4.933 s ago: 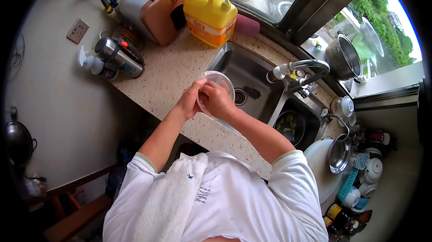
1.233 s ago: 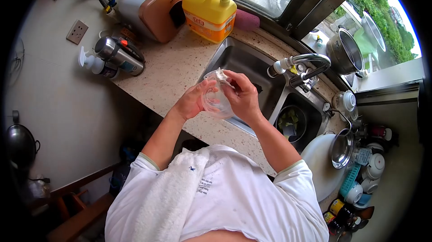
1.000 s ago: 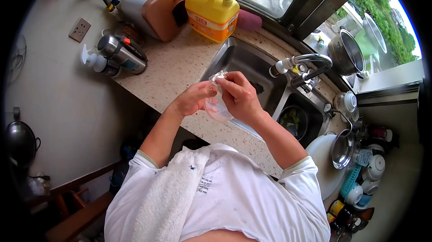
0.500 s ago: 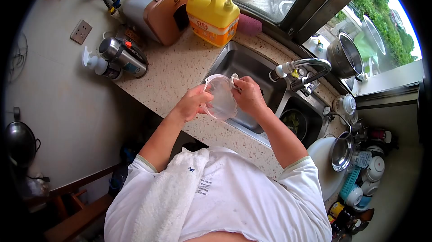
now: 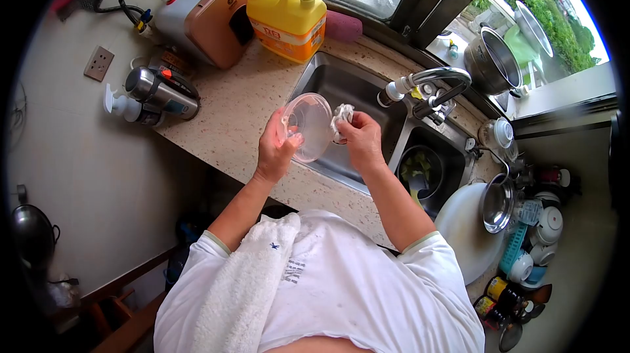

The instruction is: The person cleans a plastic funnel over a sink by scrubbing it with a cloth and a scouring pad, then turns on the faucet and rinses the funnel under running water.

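Note:
My left hand (image 5: 275, 146) grips the rim of a clear, round plastic container (image 5: 314, 128), its thumb at the near edge and its fingers behind. The container is tilted over the front left edge of the sink (image 5: 338, 172). Just to its right, my right hand (image 5: 362, 140) pinches a crumpled white wad (image 5: 342, 120), which looks like tissue or cloth. A small gap separates the wad from the container. Both hands are over the left basin.
A yellow jug (image 5: 285, 21) stands behind the sink, beside a copper-coloured appliance (image 5: 220, 18). The faucet (image 5: 443, 81) arches between the basins. A pot with green leaves (image 5: 420, 169) sits in the right basin. Left stand a steel flask (image 5: 164, 94) and a pump bottle (image 5: 131, 109).
The container, earlier upright with my right hand inside it, is now tilted. My right hand has drawn the white wad away to the right. The view has shifted slightly.

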The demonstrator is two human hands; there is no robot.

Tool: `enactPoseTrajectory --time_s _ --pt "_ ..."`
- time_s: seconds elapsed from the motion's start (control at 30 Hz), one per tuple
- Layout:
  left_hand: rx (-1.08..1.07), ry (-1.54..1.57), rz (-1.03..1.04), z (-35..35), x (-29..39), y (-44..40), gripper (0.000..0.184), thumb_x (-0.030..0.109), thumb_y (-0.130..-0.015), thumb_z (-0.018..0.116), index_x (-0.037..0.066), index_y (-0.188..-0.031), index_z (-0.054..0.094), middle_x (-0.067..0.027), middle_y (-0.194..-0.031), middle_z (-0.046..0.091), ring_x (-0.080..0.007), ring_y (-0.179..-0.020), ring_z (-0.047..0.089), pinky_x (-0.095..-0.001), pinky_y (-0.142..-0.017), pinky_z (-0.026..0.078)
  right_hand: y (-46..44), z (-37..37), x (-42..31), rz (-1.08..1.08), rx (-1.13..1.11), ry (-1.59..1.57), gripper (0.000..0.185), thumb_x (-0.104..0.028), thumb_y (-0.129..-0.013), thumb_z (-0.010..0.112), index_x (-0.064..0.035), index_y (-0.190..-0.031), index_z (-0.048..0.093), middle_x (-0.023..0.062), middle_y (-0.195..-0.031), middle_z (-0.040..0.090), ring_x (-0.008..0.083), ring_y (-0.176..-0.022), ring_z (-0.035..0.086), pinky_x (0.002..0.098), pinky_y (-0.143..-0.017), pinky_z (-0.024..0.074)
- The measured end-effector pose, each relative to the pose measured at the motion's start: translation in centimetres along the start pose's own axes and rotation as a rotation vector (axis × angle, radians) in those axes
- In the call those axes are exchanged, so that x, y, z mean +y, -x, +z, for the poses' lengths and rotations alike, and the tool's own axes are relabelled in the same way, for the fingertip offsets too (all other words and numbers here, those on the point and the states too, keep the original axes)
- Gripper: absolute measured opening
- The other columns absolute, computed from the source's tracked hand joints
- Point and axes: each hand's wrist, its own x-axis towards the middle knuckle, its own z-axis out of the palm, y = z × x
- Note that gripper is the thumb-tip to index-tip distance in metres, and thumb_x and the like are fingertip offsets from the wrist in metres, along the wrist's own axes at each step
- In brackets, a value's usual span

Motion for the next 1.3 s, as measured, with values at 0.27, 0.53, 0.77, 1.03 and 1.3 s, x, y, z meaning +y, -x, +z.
enactPoseTrajectory --time_s 0.27,0.53,0.77,1.03,1.3 --pt "0.135 0.195 -0.111 -0.4 -0.1 -1.3 0.062 0.025 -0.087 0.054 -0.001 -0.138 0.031 -0.0103 -0.122 0.04 -0.0286 -0.104 0.052 -0.0446 -0.085 0.052 2.9 1.6 2.6 -0.382 -0.138 0.405 0.02 -0.007 -0.08 0.068 -0.0003 -0.098 0.063 0.0056 -0.084 0.059 0.0102 -0.07 0.057 0.0259 -0.064 0.0482" --pt "0.15 0.395 -0.216 -0.9 -0.4 -0.5 0.072 0.028 -0.085 0.057 -0.003 -0.141 0.024 -0.0142 -0.126 0.038 -0.0296 -0.105 0.051 -0.0473 -0.086 0.052 1.3 -0.1 2.0 -0.513 -0.066 0.571 0.019 -0.003 -0.079 0.064 0.0002 -0.098 0.063 0.011 -0.09 0.061 0.0192 -0.072 0.062 0.0293 -0.065 0.0501" --pt "0.078 0.345 -0.262 -1.5 -0.3 -1.1 0.072 0.029 -0.082 0.059 -0.004 -0.139 0.028 -0.0128 -0.122 0.042 -0.0302 -0.101 0.054 -0.049 -0.083 0.053 4.2 0.6 1.8 -0.485 -0.204 0.525 0.019 -0.003 -0.074 0.064 -0.0007 -0.093 0.064 0.0126 -0.087 0.06 0.0236 -0.076 0.061 0.0323 -0.069 0.0489" --pt "-0.102 0.456 -0.266 -1.8 0.4 -0.6 0.065 0.026 -0.083 0.057 -0.003 -0.136 0.034 -0.012 -0.119 0.044 -0.0287 -0.101 0.055 -0.0476 -0.08 0.055 -0.4 -2.7 1.1 -0.334 -0.045 0.332 0.017 -0.003 -0.079 0.063 -0.0004 -0.096 0.063 0.0072 -0.081 0.063 0.0142 -0.068 0.059 0.0273 -0.062 0.0486" --pt "-0.032 0.297 -0.223 -0.1 -2.2 -1.7 0.073 0.057 -0.092 0.047 -0.001 -0.135 0.037 -0.0093 -0.119 0.046 -0.0217 -0.113 0.049 -0.0377 -0.098 0.042 6.2 2.0 0.0 -0.64 -0.329 0.462 0.019 -0.001 -0.077 0.067 -0.0015 -0.096 0.063 0.01 -0.09 0.06 0.0238 -0.073 0.062 0.0305 -0.065 0.0495"
